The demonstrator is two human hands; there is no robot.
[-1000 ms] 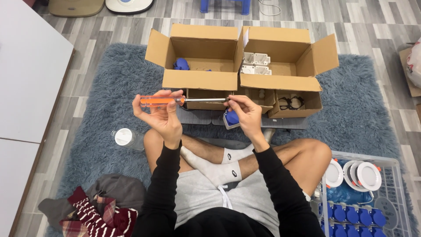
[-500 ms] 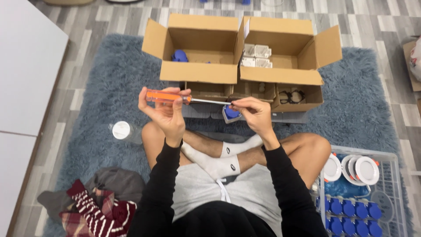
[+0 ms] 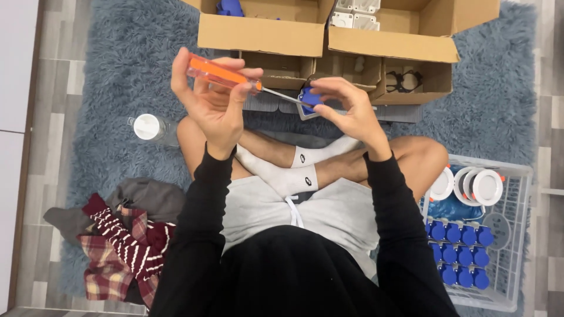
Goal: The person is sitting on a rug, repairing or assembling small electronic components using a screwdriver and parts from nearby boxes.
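Our left hand [image 3: 214, 103] is closed around the orange screwdriver [image 3: 223, 73], whose tip reaches the small blue part [image 3: 309, 98] pinched in our right hand's [image 3: 346, 108] fingers, held above our crossed legs and in front of the boxes [image 3: 329, 41]. We judge a screw is being driven; next the tip must stay seated while we turn.

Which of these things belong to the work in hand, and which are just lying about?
In use:
orange-handled screwdriver, in the left hand
small blue part, held by the right hand

Lying about:
clothes pile
white-capped bottle
cardboard boxes
basket of blue parts
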